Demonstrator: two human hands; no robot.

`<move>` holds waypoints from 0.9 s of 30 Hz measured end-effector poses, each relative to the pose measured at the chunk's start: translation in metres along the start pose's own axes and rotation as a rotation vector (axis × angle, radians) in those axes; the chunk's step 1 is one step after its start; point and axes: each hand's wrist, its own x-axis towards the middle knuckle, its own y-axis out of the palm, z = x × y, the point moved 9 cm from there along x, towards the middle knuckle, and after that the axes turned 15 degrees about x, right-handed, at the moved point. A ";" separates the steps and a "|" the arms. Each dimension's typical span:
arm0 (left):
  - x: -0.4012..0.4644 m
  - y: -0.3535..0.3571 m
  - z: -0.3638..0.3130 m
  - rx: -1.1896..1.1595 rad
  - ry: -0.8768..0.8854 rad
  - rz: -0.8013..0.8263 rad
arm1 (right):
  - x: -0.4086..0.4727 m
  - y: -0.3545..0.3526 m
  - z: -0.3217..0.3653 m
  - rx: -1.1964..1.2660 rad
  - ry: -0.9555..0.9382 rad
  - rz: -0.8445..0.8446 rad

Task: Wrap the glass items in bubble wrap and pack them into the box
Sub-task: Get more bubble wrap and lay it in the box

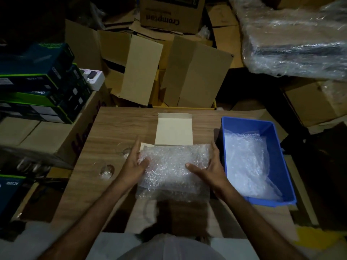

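Two bare forearms reach in from the near edge of the wooden surface [116, 126], the left hand [134, 164] and right hand [212, 166] clasping either end of a bubble wrap sheet [172, 166] held over the small box [173, 131], whose lid stands open toward the far edge. Fingers of both hands are partly curled, thumbs pressed on top of the sheet; whether a glass item lies under it cannot be told. Two clear glass items wait on the left side of the surface — one glass [107, 171] nearer the person, another glass [126, 152] just beside the left hand's fingers.

Doing this step well likely means keeping the sheet taut and level, easing it down evenly so no corner catches the box walls.

Room is tight: the blue bin [251, 126], holding more bubble wrap [247, 166], sits just beside the right hand at the right edge, and the near glass stands close to the left forearm — a careless sweep could topple it. Open surface remains toward the far left corner.
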 end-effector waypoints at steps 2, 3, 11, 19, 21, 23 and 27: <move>0.002 0.003 -0.001 0.105 0.070 0.001 | 0.001 0.006 0.002 -0.119 -0.088 0.043; 0.003 0.006 0.000 0.132 0.083 0.017 | 0.003 0.008 0.001 -0.183 -0.107 0.059; 0.022 0.025 0.018 0.601 0.108 0.217 | 0.031 0.018 -0.020 -0.824 -0.129 0.182; 0.066 0.043 0.020 1.000 0.127 0.161 | 0.068 0.026 -0.030 -1.119 -0.072 0.152; 0.072 0.048 0.021 1.128 0.154 0.205 | 0.074 0.032 -0.036 -1.254 -0.111 0.194; 0.075 0.054 0.023 1.222 0.175 0.237 | 0.080 0.035 -0.041 -1.352 -0.108 0.216; 0.080 0.065 0.028 1.428 0.221 0.250 | 0.090 0.041 -0.048 -1.557 -0.151 0.277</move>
